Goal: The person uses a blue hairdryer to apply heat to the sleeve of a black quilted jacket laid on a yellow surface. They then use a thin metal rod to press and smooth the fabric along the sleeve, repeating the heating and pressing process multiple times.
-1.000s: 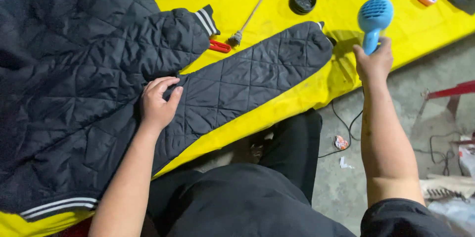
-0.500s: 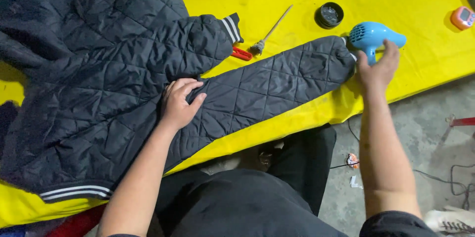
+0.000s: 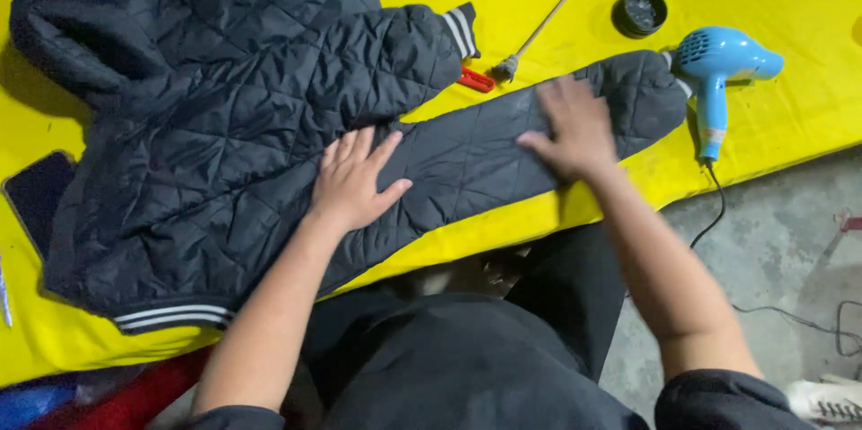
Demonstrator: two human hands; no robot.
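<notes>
Smoothing quilted black jacket (image 3: 224, 125) on yellow surface (image 3: 808, 116): both hands flat, fingers spread, gripping nothing. Left hand (image 3: 355, 180) presses sleeve near body; right hand (image 3: 570, 129) presses same sleeve toward cuff. Sleeve runs diagonally close along surface's near edge. Blue hair dryer (image 3: 718, 66) lies just beside cuff, cord trailing over edge to floor. Brush (image 3: 530, 39), red-handled tool (image 3: 476, 80), round black tin (image 3: 639, 13) behind sleeve. Step judged: flattening sleeve. Next stroke calls for outward sweep; little room before dryer, open yellow beyond it.
</notes>
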